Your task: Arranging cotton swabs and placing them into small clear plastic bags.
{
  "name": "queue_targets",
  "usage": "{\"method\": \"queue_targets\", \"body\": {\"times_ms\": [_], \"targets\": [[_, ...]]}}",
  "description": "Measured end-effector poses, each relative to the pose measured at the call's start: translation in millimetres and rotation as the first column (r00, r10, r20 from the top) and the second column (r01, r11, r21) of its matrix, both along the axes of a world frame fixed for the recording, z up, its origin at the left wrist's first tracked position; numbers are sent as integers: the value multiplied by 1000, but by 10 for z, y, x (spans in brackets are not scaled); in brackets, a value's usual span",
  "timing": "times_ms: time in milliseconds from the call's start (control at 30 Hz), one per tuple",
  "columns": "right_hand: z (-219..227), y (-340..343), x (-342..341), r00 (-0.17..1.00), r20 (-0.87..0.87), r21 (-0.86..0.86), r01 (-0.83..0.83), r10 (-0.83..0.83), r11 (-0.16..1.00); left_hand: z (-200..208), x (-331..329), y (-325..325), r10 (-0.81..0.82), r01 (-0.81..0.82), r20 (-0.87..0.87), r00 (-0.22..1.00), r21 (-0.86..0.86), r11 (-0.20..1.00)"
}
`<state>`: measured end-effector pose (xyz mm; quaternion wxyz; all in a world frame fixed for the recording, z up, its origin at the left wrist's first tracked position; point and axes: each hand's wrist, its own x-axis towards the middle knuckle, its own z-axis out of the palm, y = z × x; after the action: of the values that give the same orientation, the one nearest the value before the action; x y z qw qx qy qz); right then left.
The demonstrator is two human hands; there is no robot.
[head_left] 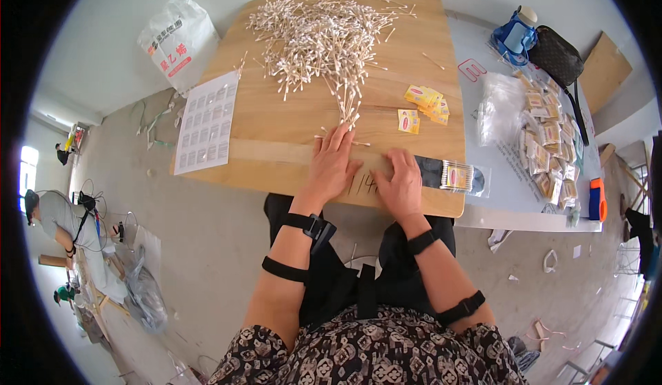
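Observation:
A big heap of white-tipped cotton swabs (321, 37) covers the far part of the wooden tabletop (276, 126), with a narrow trail of swabs running toward me. My left hand (331, 164) lies palm down, fingers stretched to the near end of that trail, its fingertips touching the swabs. To its right, my right hand (402, 184) rests on the table near the front edge, thumb apart and nothing seen in it. Beside its fingers lies a dark strip (429, 172). On that strip sits a yellow card with a row of swabs (456, 176), partly over a clear bag.
Small yellow cards (429, 101) lie right of the heap. A printed sheet (207, 124) hangs over the left edge. On the grey side table (493, 202) are clear bags (500, 106), packed swab bundles (548, 140), an orange tape dispenser (598, 200) and a dark handbag (556, 54).

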<state>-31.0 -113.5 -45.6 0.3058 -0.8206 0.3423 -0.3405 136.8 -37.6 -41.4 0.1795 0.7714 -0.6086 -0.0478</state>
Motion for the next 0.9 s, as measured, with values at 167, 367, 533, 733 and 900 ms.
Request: {"method": "queue_targets", "body": {"times_ms": [167,367,533,733,900], "targets": [[5,-25,320,1000,-17,-78,24,-25,997,66,5,199,46,-50,-78,996,-49,998],[89,-290,675,966,-235,-162,-152,111,975,-57,181,282,113,-115,-64,991,-20,993],[-126,-612,746,950,-212,-91,-251,228,964,63,278,16,173,-170,-35,984,89,981],[-97,-216,490,999,-46,63,-1,4,998,-50,313,-25,327,-325,-25,945,73,943],[-158,-122,333,997,-6,-64,75,-75,995,-197,419,62,361,-407,-217,907,-233,883]]}}
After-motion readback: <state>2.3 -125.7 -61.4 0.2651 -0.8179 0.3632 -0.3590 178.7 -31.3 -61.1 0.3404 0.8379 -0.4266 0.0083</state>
